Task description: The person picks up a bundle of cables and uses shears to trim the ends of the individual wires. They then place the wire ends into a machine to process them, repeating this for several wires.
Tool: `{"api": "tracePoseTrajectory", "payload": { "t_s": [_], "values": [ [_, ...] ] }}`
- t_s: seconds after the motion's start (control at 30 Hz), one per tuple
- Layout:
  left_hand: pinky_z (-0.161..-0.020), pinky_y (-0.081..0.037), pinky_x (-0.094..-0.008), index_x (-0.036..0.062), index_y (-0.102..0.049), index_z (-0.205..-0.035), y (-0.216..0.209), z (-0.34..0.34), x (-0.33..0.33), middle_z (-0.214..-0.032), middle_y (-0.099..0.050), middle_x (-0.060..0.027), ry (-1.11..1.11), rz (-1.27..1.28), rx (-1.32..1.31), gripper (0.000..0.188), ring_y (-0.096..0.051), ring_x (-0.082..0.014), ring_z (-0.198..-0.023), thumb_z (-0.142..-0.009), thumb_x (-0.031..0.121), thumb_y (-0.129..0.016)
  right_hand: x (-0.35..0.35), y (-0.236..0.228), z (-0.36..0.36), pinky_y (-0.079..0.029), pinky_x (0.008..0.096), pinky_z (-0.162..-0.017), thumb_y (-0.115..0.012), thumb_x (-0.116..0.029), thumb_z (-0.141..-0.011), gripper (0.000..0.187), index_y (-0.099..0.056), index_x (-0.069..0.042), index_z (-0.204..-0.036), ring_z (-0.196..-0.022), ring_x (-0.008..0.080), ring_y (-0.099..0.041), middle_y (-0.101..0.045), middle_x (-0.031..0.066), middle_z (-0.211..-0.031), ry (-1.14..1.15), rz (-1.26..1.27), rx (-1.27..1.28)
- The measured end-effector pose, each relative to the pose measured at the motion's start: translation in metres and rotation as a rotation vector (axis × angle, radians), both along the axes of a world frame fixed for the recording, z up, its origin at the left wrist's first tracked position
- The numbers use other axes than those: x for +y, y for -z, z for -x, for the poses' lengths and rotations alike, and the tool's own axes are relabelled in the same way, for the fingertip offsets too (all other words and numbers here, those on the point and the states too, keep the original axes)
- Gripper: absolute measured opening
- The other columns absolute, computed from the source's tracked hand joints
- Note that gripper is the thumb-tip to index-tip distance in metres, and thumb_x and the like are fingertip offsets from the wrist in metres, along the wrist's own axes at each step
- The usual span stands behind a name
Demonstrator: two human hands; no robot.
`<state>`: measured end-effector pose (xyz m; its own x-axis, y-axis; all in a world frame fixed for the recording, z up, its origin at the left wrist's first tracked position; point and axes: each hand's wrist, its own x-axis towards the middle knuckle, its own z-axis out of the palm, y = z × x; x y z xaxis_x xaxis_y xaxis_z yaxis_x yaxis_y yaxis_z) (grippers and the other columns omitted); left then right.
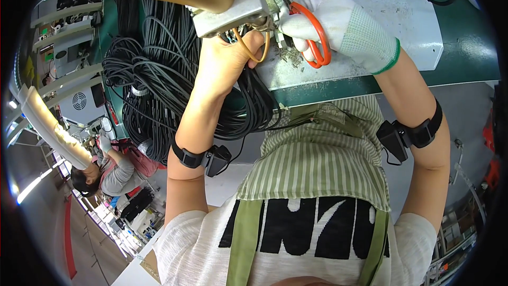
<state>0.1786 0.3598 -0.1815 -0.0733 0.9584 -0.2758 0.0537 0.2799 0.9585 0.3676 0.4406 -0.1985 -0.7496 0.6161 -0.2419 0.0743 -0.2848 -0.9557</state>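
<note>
My bare left hand (pixel 228 59) is curled closed just under the metal head of a bench machine (pixel 233 13). Small dark strands show at its fingers, but what they grip is mostly hidden. A tan ring-shaped loop (pixel 254 47) hangs over those fingers. My right hand (pixel 333 24), in a white glove with a green cuff, is closed round scissors (pixel 320 37) with red-orange handles. Their dark blades point up and left, toward the machine. The gloved fingertips are right beside the machine's small metal parts (pixel 280 37).
Thick coils of black cable (pixel 153 69) cover the bench on the left and hang over its edge. Small clippings (pixel 291 61) litter the white board (pixel 402 32) on the green bench (pixel 465 55). A grey box stands at the back right. Another person (pixel 119 172) sits far left.
</note>
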Motion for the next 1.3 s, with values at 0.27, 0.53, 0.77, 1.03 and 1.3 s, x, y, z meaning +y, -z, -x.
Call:
{"api": "tracePoseTrajectory", "payload": {
  "t_s": [0.27, 0.53, 0.77, 1.03, 1.3],
  "values": [
    [-0.046, -0.039, -0.0224, 0.0006, -0.058, -0.075, 0.000, 0.002, 0.003, -0.059, -0.054, -0.0027, 0.033, 0.017, 0.043, 0.005, -0.048, -0.0094, -0.049, -0.079, 0.003, -0.058, 0.000, 0.001, 0.001, -0.043, 0.0220, -0.046, -0.064, -0.022, -0.082, 0.022, -0.061, -0.001, -0.081, -0.051, 0.0083, -0.054, -0.057, 0.0031, -0.061, 0.001, 0.014, 0.008],
    [-0.052, -0.041, -0.0257, 0.0025, -0.056, -0.081, 0.004, 0.001, -0.024, -0.066, -0.054, -0.0031, -0.195, 0.046, -0.209, 0.009, -0.051, -0.0120, -0.057, -0.087, 0.008, -0.056, -0.031, -0.004, -0.013, -0.042, 0.0217, -0.047, -0.062, -0.022, -0.087, 0.021, -0.057, -0.002, -0.083, -0.051, 0.0081, -0.053, -0.053, 0.0009, -0.059, 0.111, -0.320, 0.122],
    [-0.057, -0.042, -0.0266, 0.0038, -0.054, -0.089, 0.004, 0.001, -0.069, -0.075, -0.050, -0.0017, -0.296, 0.041, -0.596, 0.015, -0.051, -0.0126, -0.068, -0.094, 0.018, -0.057, -0.099, -0.034, -0.072, -0.041, 0.0235, -0.047, -0.061, -0.017, -0.088, 0.012, -0.060, -0.005, -0.087, -0.048, 0.0099, -0.051, -0.053, 0.0032, -0.057, 0.269, -0.446, -0.560],
    [-0.062, -0.044, -0.0249, 0.0044, -0.053, -0.089, -0.017, -0.017, -0.091, -0.077, -0.050, -0.0005, -0.238, 0.145, -0.520, 0.017, -0.054, -0.0126, -0.074, -0.095, 0.020, -0.056, -0.135, -0.030, 0.014, -0.044, 0.0359, -0.050, -0.067, -0.012, -0.072, 0.026, -0.063, -0.013, -0.097, -0.058, 0.0233, -0.060, -0.057, 0.0030, -0.063, -0.013, -1.189, -0.349],
    [-0.066, -0.050, -0.0262, 0.0013, -0.056, -0.097, -0.018, -0.015, -0.101, -0.082, -0.059, -0.0029, -0.032, 0.134, -0.455, 0.013, -0.060, -0.0120, -0.075, -0.094, 0.014, -0.057, -0.120, -0.051, -0.020, -0.043, 0.0304, -0.050, -0.067, -0.004, -0.069, 0.024, -0.062, -0.011, -0.092, -0.055, 0.0237, -0.057, -0.057, 0.0031, -0.063, 0.008, -1.129, -0.312]
  ]
}}
